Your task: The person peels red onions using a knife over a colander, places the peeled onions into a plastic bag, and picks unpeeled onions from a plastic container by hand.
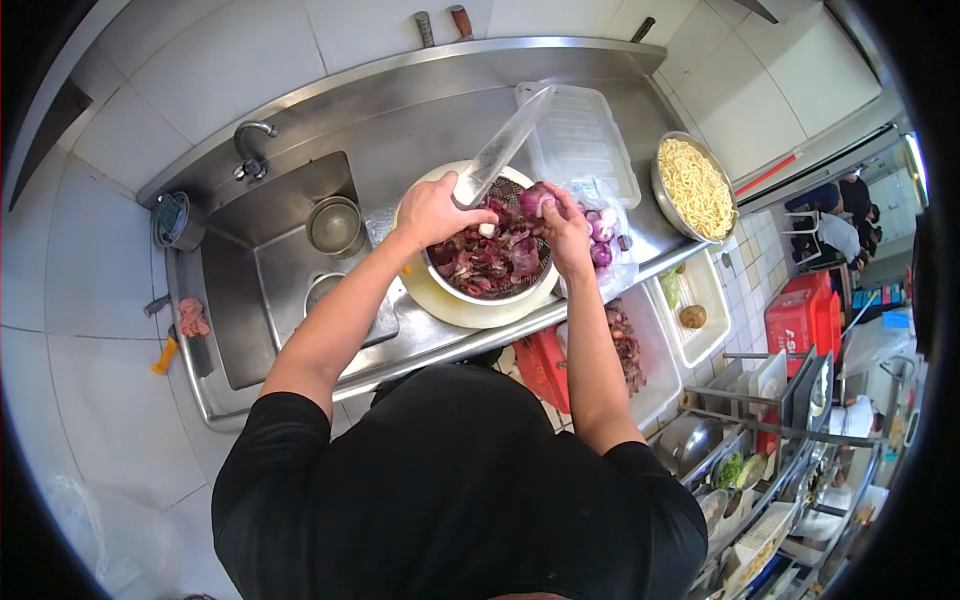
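My left hand [443, 212] grips a wide-bladed knife [510, 138], its blade slanting up and away to the right. In my right hand [570, 238], a red onion [537, 198] is held close to the knife. Both hands are over a bowl [490, 298] filled with dark red onion skins [490, 258]. A small white piece [486, 230] shows by my left fingers. Under the bowl lies a round, pale board [450, 312]. Just right of my right hand, several peeled-looking purple onions [602, 228] rest in a clear plastic bag [622, 272].
A steel sink [265, 300] with a faucet [250, 150] and pots is on the left. Behind the bag lies a translucent plastic lid [582, 140]. A bowl of noodles [695, 190] stands at the counter's right end. Below the counter edge are a white tub [655, 350] and crate [708, 335].
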`<state>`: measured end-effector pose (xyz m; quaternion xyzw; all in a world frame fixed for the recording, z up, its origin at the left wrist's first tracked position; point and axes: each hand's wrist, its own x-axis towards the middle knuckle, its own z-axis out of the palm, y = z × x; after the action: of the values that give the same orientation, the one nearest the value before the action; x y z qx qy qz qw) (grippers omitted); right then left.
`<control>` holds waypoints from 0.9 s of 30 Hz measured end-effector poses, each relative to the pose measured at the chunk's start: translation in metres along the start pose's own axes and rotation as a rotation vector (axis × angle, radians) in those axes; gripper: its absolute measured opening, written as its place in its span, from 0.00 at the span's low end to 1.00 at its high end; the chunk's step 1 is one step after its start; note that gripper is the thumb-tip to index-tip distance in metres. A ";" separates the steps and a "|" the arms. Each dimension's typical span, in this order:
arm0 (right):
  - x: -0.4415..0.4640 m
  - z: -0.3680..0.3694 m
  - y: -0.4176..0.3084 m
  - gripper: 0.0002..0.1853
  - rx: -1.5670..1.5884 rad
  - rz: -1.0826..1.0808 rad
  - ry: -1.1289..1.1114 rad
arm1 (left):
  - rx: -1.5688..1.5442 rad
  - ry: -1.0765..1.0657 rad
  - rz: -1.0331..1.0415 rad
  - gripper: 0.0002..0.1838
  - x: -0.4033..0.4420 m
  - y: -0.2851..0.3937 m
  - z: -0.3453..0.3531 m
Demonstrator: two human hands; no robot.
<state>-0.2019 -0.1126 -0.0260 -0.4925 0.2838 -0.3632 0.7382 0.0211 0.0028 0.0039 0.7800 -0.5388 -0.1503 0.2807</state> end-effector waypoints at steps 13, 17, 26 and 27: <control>-0.024 0.037 -0.035 0.16 0.166 0.213 -0.069 | -0.012 -0.135 0.386 0.40 0.006 0.038 -0.043; -0.027 0.040 -0.043 0.14 0.126 0.211 -0.058 | 0.013 -0.115 0.480 0.37 0.008 0.040 -0.050; -0.031 0.045 -0.048 0.13 0.013 0.200 0.025 | -0.045 -0.094 0.552 0.30 0.006 0.033 -0.045; -0.030 0.042 -0.047 0.13 -0.022 0.206 0.030 | -0.057 -0.100 0.549 0.30 0.006 0.032 -0.044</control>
<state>-0.1984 -0.0776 0.0344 -0.4635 0.3480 -0.2896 0.7617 0.0226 0.0005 0.0586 0.5882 -0.7387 -0.1219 0.3058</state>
